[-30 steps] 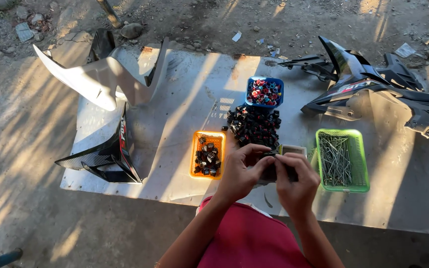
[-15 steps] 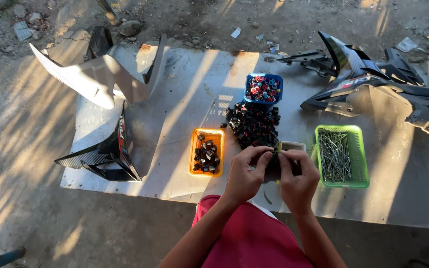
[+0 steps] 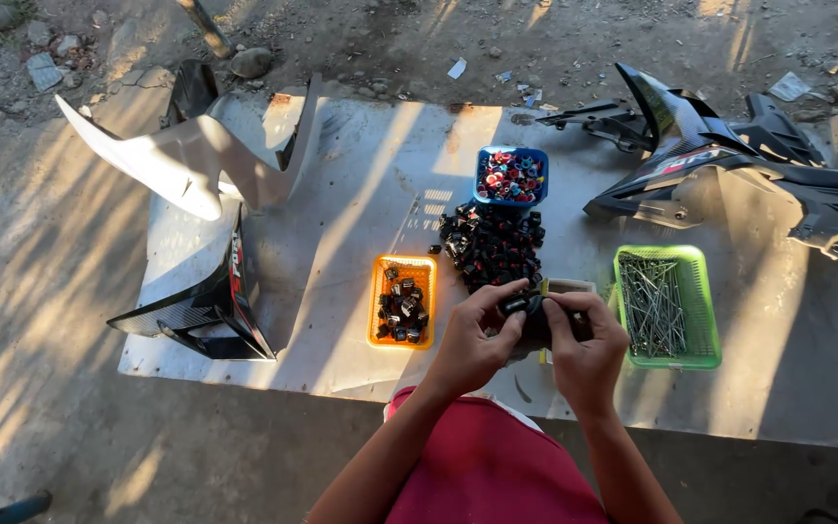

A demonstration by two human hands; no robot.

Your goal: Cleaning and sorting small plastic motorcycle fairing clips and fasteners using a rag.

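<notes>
The person's left hand (image 3: 475, 342) and right hand (image 3: 584, 342) meet over the near edge of the table, fingers of both pinched together on one small black part (image 3: 526, 309) held between them. The left thumb and forefinger close on its left end and the right fingers wrap its right side, so most of the part is hidden and its exact shape cannot be told. It sits above the table, just in front of the person's red shirt (image 3: 492, 466).

Just beyond the hands lies a loose pile of black parts (image 3: 492, 245) on the bare tabletop, its near edge close to the fingertips. Behind the right hand the corner of a small pale box (image 3: 569, 287) shows. To the left of the hands stands an orange tray (image 3: 376, 303) with a few more dark pieces in it. To the right, near the right hand, a green basket (image 3: 702, 311) holds a heap of thin metal pins. Beyond the pile, a blue tub (image 3: 541, 175) is filled with small red, white and blue bits.

All of these rest on a grey metal sheet table (image 3: 341, 223) in patchy sunlight. A white panel (image 3: 162, 165) and a black panel (image 3: 215, 306) lie at its left end, and several black panels (image 3: 729, 165) at its right end. Dirt ground (image 3: 41, 320) with stones surrounds the table.
</notes>
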